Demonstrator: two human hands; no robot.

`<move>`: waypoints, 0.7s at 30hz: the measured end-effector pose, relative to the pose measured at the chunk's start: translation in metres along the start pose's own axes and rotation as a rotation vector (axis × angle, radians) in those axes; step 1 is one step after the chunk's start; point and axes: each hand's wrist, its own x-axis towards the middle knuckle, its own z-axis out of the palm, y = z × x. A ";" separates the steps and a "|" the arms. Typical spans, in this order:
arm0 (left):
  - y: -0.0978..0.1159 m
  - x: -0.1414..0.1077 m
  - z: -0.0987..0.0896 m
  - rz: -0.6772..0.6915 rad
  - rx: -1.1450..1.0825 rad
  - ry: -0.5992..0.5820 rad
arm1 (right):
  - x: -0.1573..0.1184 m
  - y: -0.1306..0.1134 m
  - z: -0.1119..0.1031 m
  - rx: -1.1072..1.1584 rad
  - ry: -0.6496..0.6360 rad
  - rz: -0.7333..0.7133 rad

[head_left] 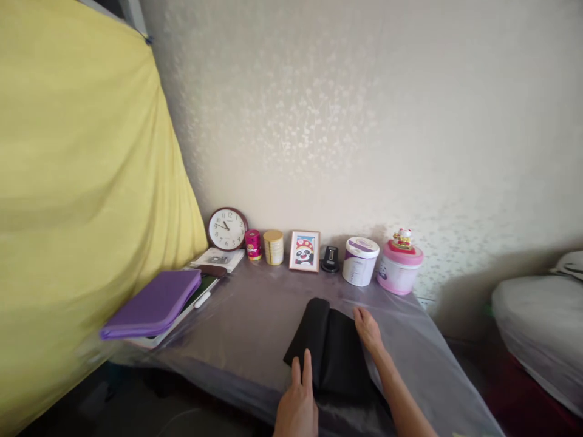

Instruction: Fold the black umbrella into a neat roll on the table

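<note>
Black folded material (344, 355) lies by left hand (298, 397), fingers parted; right hand (370, 332) borders it, pinch unclear.

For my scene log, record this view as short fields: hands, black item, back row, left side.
Left hand: at the near left part of the black item
Right hand: at its right edge
Black item: folded, on the covered table; material unclear
Back row, left to right: clock, pink can, yellow-lidded canister, framed panda picture, small black object, purple-and-white tub, pink-lidded tub topped by cat figurine
Left side: purple folder, yellow cloth beyond
</note>
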 end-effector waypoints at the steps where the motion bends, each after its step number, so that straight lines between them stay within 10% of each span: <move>1: -0.001 -0.002 0.001 0.013 0.001 0.019 | -0.010 0.007 -0.005 0.002 -0.005 0.023; 10: -0.007 -0.005 0.013 0.063 0.014 0.101 | -0.072 -0.003 -0.020 0.152 -0.076 0.073; 21: -0.007 -0.005 0.012 0.066 0.030 0.122 | -0.072 -0.036 -0.038 -0.066 -0.078 0.020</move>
